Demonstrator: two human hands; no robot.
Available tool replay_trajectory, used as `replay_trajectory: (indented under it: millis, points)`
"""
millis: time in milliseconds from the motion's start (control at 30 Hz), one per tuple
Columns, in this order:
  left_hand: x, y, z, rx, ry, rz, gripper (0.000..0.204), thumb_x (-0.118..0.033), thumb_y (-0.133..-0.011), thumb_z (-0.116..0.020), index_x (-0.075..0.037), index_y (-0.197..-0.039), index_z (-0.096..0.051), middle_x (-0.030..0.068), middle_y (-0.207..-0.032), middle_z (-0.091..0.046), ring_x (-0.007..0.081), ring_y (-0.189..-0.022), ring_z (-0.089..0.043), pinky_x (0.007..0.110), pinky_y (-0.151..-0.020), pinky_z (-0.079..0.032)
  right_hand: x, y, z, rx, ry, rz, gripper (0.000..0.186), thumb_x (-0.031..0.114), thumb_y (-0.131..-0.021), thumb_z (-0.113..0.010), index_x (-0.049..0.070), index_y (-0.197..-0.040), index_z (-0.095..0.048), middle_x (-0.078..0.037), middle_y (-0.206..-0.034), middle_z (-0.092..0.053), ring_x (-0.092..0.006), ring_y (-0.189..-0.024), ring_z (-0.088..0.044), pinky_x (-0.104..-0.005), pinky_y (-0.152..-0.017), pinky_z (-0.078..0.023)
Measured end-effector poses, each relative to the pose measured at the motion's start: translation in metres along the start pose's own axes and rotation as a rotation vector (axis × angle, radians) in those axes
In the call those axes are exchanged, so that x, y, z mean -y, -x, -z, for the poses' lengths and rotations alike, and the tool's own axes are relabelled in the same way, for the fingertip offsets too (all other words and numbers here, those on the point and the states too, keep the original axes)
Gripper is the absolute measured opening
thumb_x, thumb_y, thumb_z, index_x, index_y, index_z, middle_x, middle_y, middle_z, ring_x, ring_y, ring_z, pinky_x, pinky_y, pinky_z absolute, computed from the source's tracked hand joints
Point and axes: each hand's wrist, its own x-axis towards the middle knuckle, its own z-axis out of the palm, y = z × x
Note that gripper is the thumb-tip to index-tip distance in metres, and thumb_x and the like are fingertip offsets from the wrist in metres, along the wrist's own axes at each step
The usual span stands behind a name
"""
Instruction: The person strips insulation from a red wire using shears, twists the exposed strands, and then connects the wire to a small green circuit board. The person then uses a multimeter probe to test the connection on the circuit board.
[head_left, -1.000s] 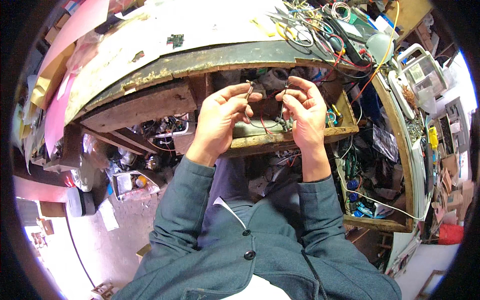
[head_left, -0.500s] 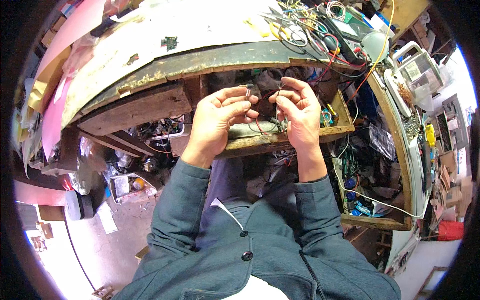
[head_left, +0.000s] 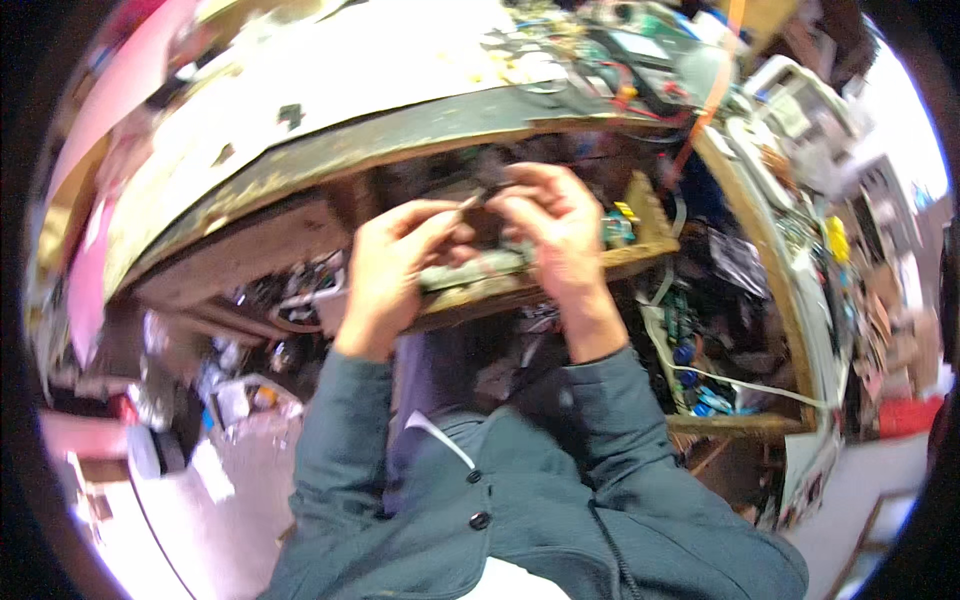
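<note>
A: What is the left hand [head_left: 400, 265] doing?
B: Its thumb and fingers are pinched narrow around a slim piece [head_left: 469, 203], which pokes out from the fingertips toward the other hand. Motion blurs it, so I can't tell what it is.
A: And the right hand [head_left: 560, 230]?
B: Also narrow, with bent fingers and thumb drawn together on a dark piece [head_left: 492, 190]. That sits just beside the slim one, between the two hands. I can't tell whether the pieces touch.
A: What lies under them?
B: A wooden drawer [head_left: 640, 251], its front edge running below both hands. Just right of the right hand, a yellow thing [head_left: 627, 212] shows inside it.
A: Beyond the hands?
B: The pale-covered surface [head_left: 370, 70]. A small dark board [head_left: 290, 117] lies on it, ahead and to the left of the left hand. Ahead and to the right of the right hand there is a clutter of wires and parts, with an orange cable [head_left: 715, 90] farther right.
A: Anything nearer the right forearm?
B: A white cable [head_left: 735, 380] crosses a wood-edged compartment [head_left: 808, 340] to its right, well apart from the fingers.
</note>
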Motion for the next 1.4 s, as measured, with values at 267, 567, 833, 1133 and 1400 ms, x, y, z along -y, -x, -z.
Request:
replay_trajectory:
  millis: [267,567,833,1133,1400]
  points:
    - [0.007,-0.001,0.006,-0.001,-0.047,-0.103,0.014,-0.003,-0.092,-0.065,0.001,-0.105,-0.063,0.0088,-0.091,-0.069,0.0140,-0.073,-0.066,0.026,-0.068,-0.055,-0.012,-0.010,0.002,0.208,-0.083,-0.105,0.023,0.002,-0.083,-0.071,-0.005,-0.105,-0.067,-0.007,-0.084,-0.070,-0.0118,-0.072,-0.066,-0.0258,-0.066,-0.055]
    - [0.010,-0.001,-0.001,0.048,-0.218,-0.133,0.011,-0.006,-0.089,-0.069,0.000,-0.098,-0.070,0.0042,-0.082,-0.070,0.0110,-0.070,-0.066,0.024,-0.067,-0.053,-0.009,-0.006,0.010,0.301,-0.010,-0.086,0.010,0.006,-0.090,-0.068,0.000,-0.098,-0.068,-0.004,-0.083,-0.069,-0.0092,-0.070,-0.063,-0.0244,-0.064,-0.053]
    - [0.008,0.001,0.000,0.076,-0.286,-0.150,0.011,0.001,-0.084,-0.069,-0.001,-0.095,-0.071,-0.0002,-0.084,-0.069,0.0056,-0.074,-0.059,0.021,-0.069,-0.046,-0.011,-0.007,0.010,0.363,0.005,-0.090,0.008,0.009,-0.091,-0.068,0.002,-0.094,-0.068,-0.001,-0.082,-0.067,-0.0062,-0.071,-0.059,-0.0223,-0.062,-0.049]
    - [0.015,-0.002,0.002,-0.002,-0.248,-0.220,0.009,0.000,-0.088,-0.068,0.000,-0.096,-0.070,0.0028,-0.087,-0.070,0.0088,-0.076,-0.063,0.023,-0.071,-0.051,-0.008,-0.006,0.008,0.423,0.049,-0.100,0.013,0.007,-0.085,-0.074,0.001,-0.096,-0.069,-0.001,-0.082,-0.068,-0.0059,-0.070,-0.060,-0.0217,-0.061,-0.050]
    - [0.012,-0.001,-0.002,-0.038,-0.246,-0.210,0.013,-0.009,-0.093,-0.066,0.000,-0.102,-0.070,0.0028,-0.091,-0.070,0.0098,-0.077,-0.064,0.023,-0.072,-0.051,-0.017,-0.005,0.007,0.338,-0.051,0.005,0.014,0.003,-0.082,-0.077,0.000,-0.093,-0.068,-0.004,-0.084,-0.071,-0.0090,-0.072,-0.064,-0.0242,-0.065,-0.053]
